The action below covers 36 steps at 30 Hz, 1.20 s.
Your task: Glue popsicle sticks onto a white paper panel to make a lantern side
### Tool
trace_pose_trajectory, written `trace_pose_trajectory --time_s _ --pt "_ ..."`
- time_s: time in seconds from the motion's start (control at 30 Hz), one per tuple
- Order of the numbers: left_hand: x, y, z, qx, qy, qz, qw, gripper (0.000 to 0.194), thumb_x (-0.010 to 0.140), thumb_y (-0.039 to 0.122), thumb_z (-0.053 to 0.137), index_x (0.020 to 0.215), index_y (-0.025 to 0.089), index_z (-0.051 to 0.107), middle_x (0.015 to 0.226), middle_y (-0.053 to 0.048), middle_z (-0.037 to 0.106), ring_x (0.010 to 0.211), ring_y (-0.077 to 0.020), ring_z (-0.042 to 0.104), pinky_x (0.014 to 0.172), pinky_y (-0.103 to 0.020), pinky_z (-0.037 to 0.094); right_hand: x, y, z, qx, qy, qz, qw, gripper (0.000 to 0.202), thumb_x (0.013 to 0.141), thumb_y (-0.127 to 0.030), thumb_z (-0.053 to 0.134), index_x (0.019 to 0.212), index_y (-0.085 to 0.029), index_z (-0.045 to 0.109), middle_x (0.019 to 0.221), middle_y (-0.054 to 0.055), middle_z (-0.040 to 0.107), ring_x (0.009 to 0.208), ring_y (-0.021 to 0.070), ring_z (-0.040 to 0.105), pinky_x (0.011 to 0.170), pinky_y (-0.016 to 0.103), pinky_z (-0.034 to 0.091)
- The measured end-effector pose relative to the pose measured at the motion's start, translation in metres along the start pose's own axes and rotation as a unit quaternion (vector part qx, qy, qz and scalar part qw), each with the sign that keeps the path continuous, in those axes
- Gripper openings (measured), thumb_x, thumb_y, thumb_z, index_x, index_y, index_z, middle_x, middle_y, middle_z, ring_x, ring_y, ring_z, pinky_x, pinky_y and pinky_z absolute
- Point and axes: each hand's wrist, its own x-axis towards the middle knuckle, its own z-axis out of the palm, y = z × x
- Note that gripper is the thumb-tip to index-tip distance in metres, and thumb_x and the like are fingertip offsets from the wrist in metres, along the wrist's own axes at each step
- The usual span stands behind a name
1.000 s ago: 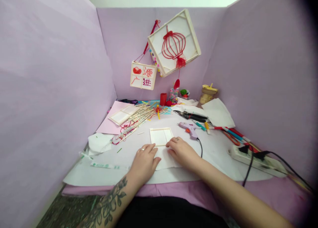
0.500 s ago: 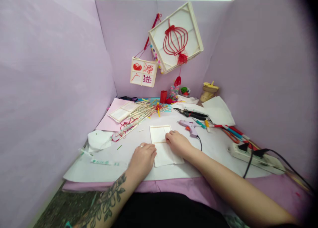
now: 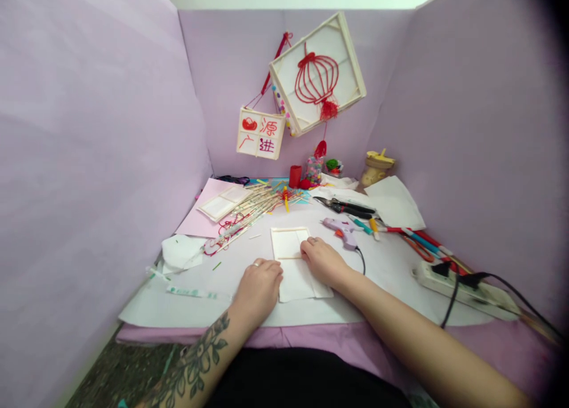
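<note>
A small frame of pale sticks (image 3: 288, 257) lies on a sheet of white paper (image 3: 295, 284) in front of me, with a thin upright stick inside it. My right hand (image 3: 325, 263) is closed at the frame's lower right corner, fingertips bent down onto it. At the left edge of the paper, by the frame's lower left corner, my left hand (image 3: 260, 284) has its fingers bent and held together on the edge. What lies under either set of fingertips is hidden. Right of the frame rests a lilac glue gun (image 3: 341, 230), its cord running toward me.
Pruning shears (image 3: 344, 206), markers (image 3: 368, 226) and a power strip (image 3: 462, 289) are on the right. A bundle of thin sticks (image 3: 255, 203), a second stick frame (image 3: 222, 203) and a clear printed wrapper (image 3: 195, 293) are on the left. Decorated panels (image 3: 319, 76) hang behind.
The whole view has shifted slightly right and down. Both hands keep their places on the frame and paper, with no other clear movement.
</note>
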Motion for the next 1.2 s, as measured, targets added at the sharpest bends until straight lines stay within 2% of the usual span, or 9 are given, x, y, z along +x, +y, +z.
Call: trace_pose_trajectory --time_s 0.17,0.33,0.43,0.57,0.67,0.87,1.0,1.13,1.2 --pt "-0.001 -0.001 0.002 0.013 -0.002 0.000 1.000 0.020 0.090 0.018 0.048 0.097 0.018 0.066 0.106 -0.007 0.068 0.101 -0.0225 0.057 0.090 -0.038 0.046 -0.002 -0.001 -0.006 0.083 0.029 0.023 0.996 0.014 0.090 -0.013 0.043 0.090 -0.015 0.057 0.094 0.010 0.063 0.090 0.0222 0.054 0.074 0.030 0.035" --pt "-0.005 0.001 0.007 0.017 0.015 0.012 1.000 0.024 0.090 0.015 0.043 0.098 0.018 0.066 0.108 -0.007 0.067 0.100 -0.0217 0.057 0.088 -0.036 0.046 -0.011 0.000 -0.019 0.214 0.044 0.043 0.975 0.013 0.087 -0.014 0.041 0.090 -0.019 0.054 0.081 0.004 0.064 0.074 0.0173 0.058 0.065 0.026 0.038" --pt "-0.007 -0.002 -0.005 0.027 0.009 0.008 1.000 0.025 0.090 0.014 0.042 0.098 0.018 0.065 0.107 -0.007 0.066 0.097 -0.0201 0.058 0.087 -0.034 0.046 -0.011 0.012 -0.030 0.204 0.059 0.026 0.977 0.016 0.086 -0.014 0.043 0.094 -0.020 0.057 0.082 0.004 0.067 0.075 0.0178 0.061 0.066 0.026 0.040" --pt "0.009 -0.028 -0.046 0.123 -0.036 -0.093 0.987 0.025 0.088 0.012 0.041 0.089 0.016 0.065 0.092 -0.009 0.066 0.091 -0.0222 0.060 0.082 -0.035 0.047 0.005 0.031 -0.045 0.138 0.079 0.005 0.987 0.024 0.085 -0.011 0.044 0.092 -0.018 0.065 0.092 0.008 0.069 0.087 0.0208 0.062 0.077 0.030 0.043" --pt "0.037 -0.056 -0.068 0.172 -0.065 -0.177 0.967 0.023 0.087 0.015 0.043 0.097 0.015 0.065 0.102 -0.013 0.065 0.096 -0.0253 0.061 0.079 -0.035 0.048 0.019 0.033 -0.051 0.132 0.100 0.003 0.986 0.026 0.082 -0.008 0.045 0.088 -0.018 0.068 0.092 0.008 0.069 0.087 0.0205 0.062 0.079 0.030 0.044" --pt "0.065 -0.087 -0.059 0.182 -0.141 -0.226 0.947 0.029 0.085 0.011 0.041 0.106 0.007 0.060 0.105 -0.020 0.065 0.099 -0.0275 0.063 0.079 -0.034 0.049 0.025 -0.001 -0.049 0.247 0.140 0.016 0.959 0.017 0.082 -0.017 0.049 0.085 -0.019 0.066 0.084 0.004 0.069 0.077 0.0179 0.061 0.070 0.028 0.044" --pt "0.062 -0.096 -0.060 0.131 -0.054 -0.239 0.961 0.023 0.088 0.018 0.041 0.096 0.010 0.061 0.095 -0.017 0.067 0.087 -0.0238 0.065 0.070 -0.029 0.048 0.020 -0.016 -0.057 0.315 0.113 0.017 0.942 0.018 0.081 -0.023 0.051 0.082 -0.019 0.068 0.080 0.003 0.069 0.071 0.0169 0.060 0.065 0.027 0.043" --pt "0.065 -0.101 -0.073 -0.088 0.042 -0.257 0.961 0.026 0.092 0.029 0.035 0.097 0.015 0.056 0.077 -0.006 0.065 0.050 -0.0125 0.056 0.047 -0.022 0.040 0.024 -0.027 -0.065 0.406 0.081 0.039 0.910 0.022 0.077 -0.018 0.049 0.083 -0.019 0.070 0.071 0.002 0.068 0.063 0.0144 0.059 0.057 0.024 0.044" --pt "0.067 -0.100 -0.075 -0.168 0.076 -0.254 0.949 0.022 0.089 0.027 0.038 0.099 0.016 0.055 0.076 -0.002 0.064 0.043 -0.0089 0.048 0.042 -0.020 0.035 0.030 -0.039 -0.067 0.461 0.058 0.057 0.884 0.022 0.073 -0.012 0.048 0.080 -0.018 0.067 0.063 0.000 0.065 0.058 0.0126 0.059 0.054 0.022 0.044"
